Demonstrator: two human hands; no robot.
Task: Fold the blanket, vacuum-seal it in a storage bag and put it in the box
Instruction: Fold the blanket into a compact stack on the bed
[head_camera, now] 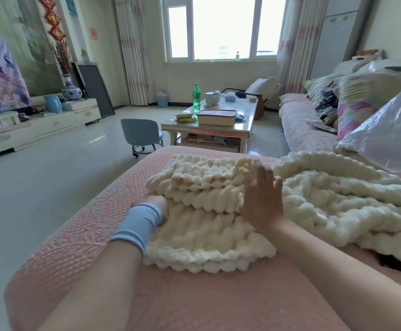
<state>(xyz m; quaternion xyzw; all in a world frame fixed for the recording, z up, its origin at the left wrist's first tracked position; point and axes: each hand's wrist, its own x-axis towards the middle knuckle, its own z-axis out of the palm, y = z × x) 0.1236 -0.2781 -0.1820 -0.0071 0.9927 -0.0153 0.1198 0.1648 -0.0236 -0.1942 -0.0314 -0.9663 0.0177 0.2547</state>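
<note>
Blanket (206, 232), cream and ribbed, lies part-folded on the pink sofa seat (146, 295), layers stacked at left, the rest heaped loose to the right. Right hand (262, 201) presses flat on the stack, fingers spread; left hand (155, 206) sits at the fold's left edge, fingers hidden, grip not determinable. Risk: the springy layers may slip apart when pressure lifts, the loose heap dragging the stack askew.
</note>
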